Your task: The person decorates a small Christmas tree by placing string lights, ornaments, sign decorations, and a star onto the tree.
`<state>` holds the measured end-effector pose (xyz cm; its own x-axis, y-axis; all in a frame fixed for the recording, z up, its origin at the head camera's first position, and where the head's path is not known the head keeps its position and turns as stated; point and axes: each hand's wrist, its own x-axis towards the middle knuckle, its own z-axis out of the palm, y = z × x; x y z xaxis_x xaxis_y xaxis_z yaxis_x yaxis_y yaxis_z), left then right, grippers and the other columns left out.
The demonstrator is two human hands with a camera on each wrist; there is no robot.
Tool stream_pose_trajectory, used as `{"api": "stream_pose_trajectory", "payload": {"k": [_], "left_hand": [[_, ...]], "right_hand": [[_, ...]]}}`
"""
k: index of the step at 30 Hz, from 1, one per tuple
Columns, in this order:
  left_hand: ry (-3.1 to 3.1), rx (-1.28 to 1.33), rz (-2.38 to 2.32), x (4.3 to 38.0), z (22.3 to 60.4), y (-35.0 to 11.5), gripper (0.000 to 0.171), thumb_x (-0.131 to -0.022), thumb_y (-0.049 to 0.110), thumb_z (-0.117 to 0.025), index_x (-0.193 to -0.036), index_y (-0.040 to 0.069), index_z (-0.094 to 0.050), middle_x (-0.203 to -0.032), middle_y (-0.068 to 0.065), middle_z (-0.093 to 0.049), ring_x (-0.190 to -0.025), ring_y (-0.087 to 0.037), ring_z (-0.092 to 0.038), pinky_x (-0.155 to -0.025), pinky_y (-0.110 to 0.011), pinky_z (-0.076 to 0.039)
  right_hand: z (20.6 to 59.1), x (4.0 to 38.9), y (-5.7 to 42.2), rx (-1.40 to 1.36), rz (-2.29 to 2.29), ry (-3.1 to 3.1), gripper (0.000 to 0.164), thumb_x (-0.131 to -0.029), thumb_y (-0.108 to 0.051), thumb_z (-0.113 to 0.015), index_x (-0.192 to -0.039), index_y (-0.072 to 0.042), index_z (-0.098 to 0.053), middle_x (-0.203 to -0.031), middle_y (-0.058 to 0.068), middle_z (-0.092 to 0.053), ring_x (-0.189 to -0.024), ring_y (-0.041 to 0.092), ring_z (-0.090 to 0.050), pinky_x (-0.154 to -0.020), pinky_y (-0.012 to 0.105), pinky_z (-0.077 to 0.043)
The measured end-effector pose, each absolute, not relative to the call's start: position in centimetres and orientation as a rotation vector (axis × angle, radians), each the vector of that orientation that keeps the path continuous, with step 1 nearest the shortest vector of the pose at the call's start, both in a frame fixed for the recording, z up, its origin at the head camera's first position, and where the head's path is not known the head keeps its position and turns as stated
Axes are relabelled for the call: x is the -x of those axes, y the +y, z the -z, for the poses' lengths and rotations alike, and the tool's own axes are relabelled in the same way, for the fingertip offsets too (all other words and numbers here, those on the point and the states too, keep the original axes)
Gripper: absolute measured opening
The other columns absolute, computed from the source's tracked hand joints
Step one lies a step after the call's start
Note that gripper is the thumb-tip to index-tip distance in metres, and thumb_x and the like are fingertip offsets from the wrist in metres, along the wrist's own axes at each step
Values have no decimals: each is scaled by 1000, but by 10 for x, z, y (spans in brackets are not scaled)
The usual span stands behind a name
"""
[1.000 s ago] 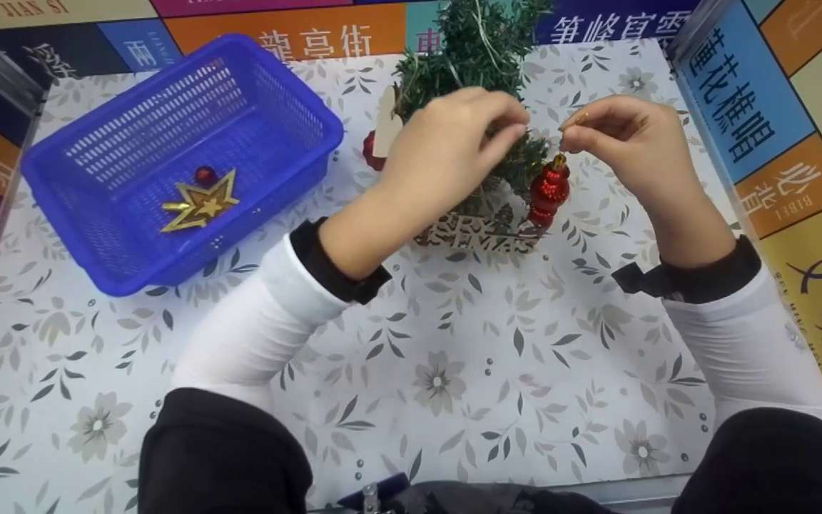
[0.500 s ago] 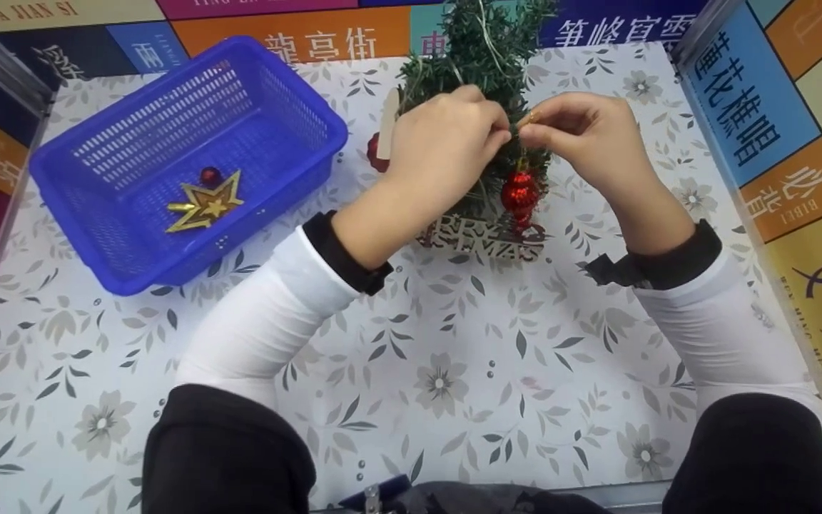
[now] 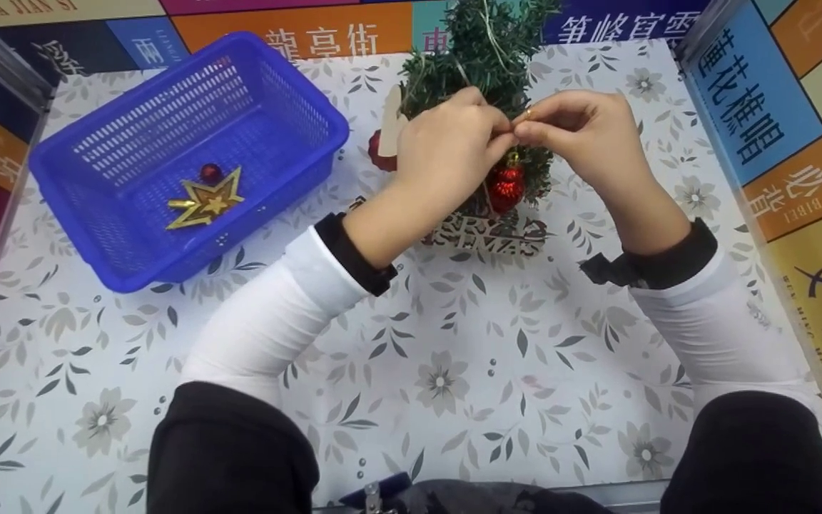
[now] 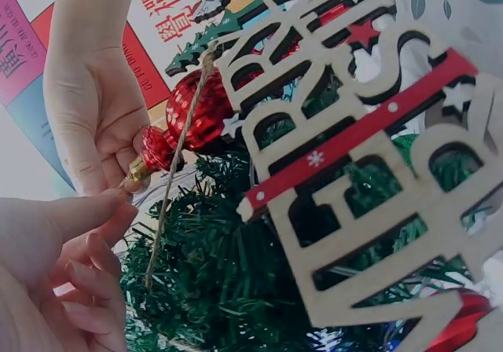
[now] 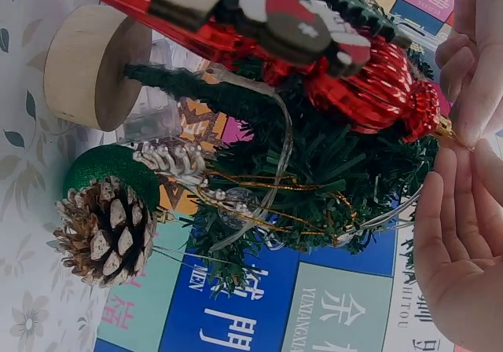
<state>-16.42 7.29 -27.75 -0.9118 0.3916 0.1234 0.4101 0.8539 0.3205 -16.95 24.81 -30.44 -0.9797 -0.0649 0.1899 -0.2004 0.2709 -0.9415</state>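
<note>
A shiny red tiered Christmas ornament (image 3: 507, 189) hangs by its gold thread in front of the small green artificial Christmas tree (image 3: 486, 57). My right hand (image 3: 586, 128) pinches that thread between thumb and index finger. From the other side my left hand (image 3: 454, 146) brings its thumb and fingertips together at the same thread, against the right fingertips. In the left wrist view the ornament's gold cap (image 4: 139, 169) sits just beyond the meeting fingertips. A wooden MERRY CHRISTMAS sign (image 4: 354, 138) hangs on the tree and covers part of the ornament there.
A blue plastic basket (image 3: 297, 171) stands at the left, holding a gold star (image 3: 207, 200) and a small red ball (image 3: 210, 172). The right wrist view shows a pine cone (image 5: 110, 230), a green ball (image 5: 110, 171) and the tree's round wooden base (image 5: 94, 69).
My right hand has moved left with the red ornament, from beside the tree to in front of it. The left fingertips have closed together and now meet the right ones.
</note>
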Motion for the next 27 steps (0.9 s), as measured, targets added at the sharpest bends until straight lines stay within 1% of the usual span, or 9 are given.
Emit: {"api": "stream_pose_trajectory", "payload": {"k": [4, 8, 15, 17, 19, 21, 22, 24, 27], "left_hand": [[-2972, 621, 601, 165, 280, 72, 27, -95, 43, -57, -113, 30, -72, -105, 7, -64, -87, -15, -65, -67, -28, -52], [-2981, 609, 639, 165, 280, 71, 26, -94, 42, -59, -112, 30, -73, -107, 8, -65, -87, -13, -64, -65, -26, -51], [-3000, 560, 749, 166, 280, 70, 22, -94, 39, -60, -109, 29, -72, -101, 8, -61, -77, -8, -53, -59, -23, -43], [-2982, 566, 727, 166, 280, 69, 21, -95, 38, -59, -108, 28, -71, -100, 8, -61, -74, -8, -53, -57, -23, -42], [-2955, 583, 670, 166, 280, 69, 21, -96, 36, -57, -108, 25, -71, -99, 7, -62, -73, -9, -55, -56, -23, -42], [-2923, 599, 599, 166, 280, 68, 21, -97, 34, -55, -107, 23, -70, -99, 6, -64, -72, -11, -58, -56, -24, -45], [-2905, 607, 555, 166, 281, 68, 21, -97, 33, -54, -106, 22, -70, -99, 6, -65, -72, -12, -60, -57, -25, -47], [-2846, 629, 453, 167, 282, 69, 23, -98, 31, -52, -103, 18, -70, -97, 3, -67, -72, -15, -64, -58, -27, -51], [-2739, 666, 310, 167, 286, 71, 25, -99, 26, -49, -97, 13, -70, -92, -1, -69, -69, -17, -66, -57, -30, -54]], "right_hand": [[305, 169, 246, -290, -1854, -2340, 7, -78, -3, -78, -78, -9, -76, -77, -4, -74, -70, 9, -69, -70, 18, -56], [306, 168, 244, -356, -1849, -2301, 5, -77, -3, -79, -80, -6, -77, -79, -3, -74, -71, 9, -68, -68, 19, -55], [303, 169, 244, -312, -1835, -2307, 5, -77, -4, -79, -81, -7, -77, -78, -4, -74, -70, 8, -68, -69, 18, -54], [304, 169, 244, -288, -1691, -2372, 5, -78, -8, -79, -82, -9, -77, -78, -10, -73, -71, 5, -68, -69, 17, -54], [304, 169, 245, -247, -1530, -2445, 6, -79, -12, -79, -85, -9, -77, -77, -18, -70, -71, 1, -66, -68, 14, -51], [305, 169, 247, -223, -1366, -2507, 11, -80, -16, -79, -87, -8, -77, -79, -21, -69, -71, -4, -64, -67, 13, -49], [305, 169, 247, -216, -1299, -2534, 13, -81, -17, -79, -89, -7, -77, -80, -20, -70, -72, -7, -62, -67, 11, -48], [306, 169, 248, -225, -1209, -2567, 17, -82, -18, -78, -91, -4, -77, -85, -9, -73, -72, -11, -60, -68, 10, -47], [308, 168, 249, -266, -1105, -2601, 16, -83, -18, -77, -92, -5, -77, -92, 7, -75, -72, -15, -56, -69, 8, -45]]}}
